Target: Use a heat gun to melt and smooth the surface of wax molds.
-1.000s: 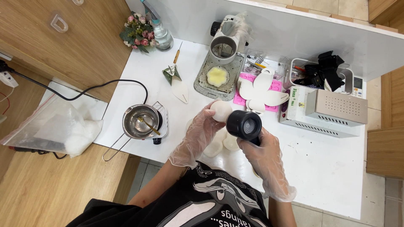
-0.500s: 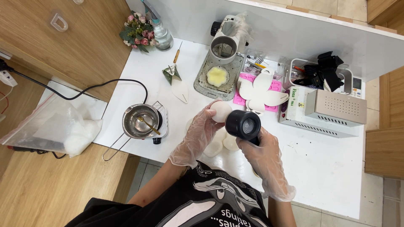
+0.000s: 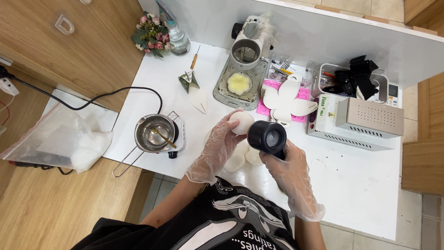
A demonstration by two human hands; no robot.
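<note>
My left hand (image 3: 217, 148), in a clear plastic glove, grips a round white ball-like piece (image 3: 241, 122) above the white table (image 3: 360, 185). My right hand (image 3: 289, 178), also gloved, holds a black hand tool with a round mesh-fronted nozzle (image 3: 267, 137), its mouth right beside the white piece. Under my hands lie a few flat white petal-shaped pieces (image 3: 245, 157) on the table.
A small metal pot on a white heater (image 3: 155, 133) with a black cord stands at left. Behind are a microscope stand holding a pale yellow flower shape (image 3: 239, 83), white petals on a pink mould (image 3: 289, 99), a white metal box (image 3: 365, 120), a flower vase (image 3: 159, 34) and a plastic bag (image 3: 60, 143).
</note>
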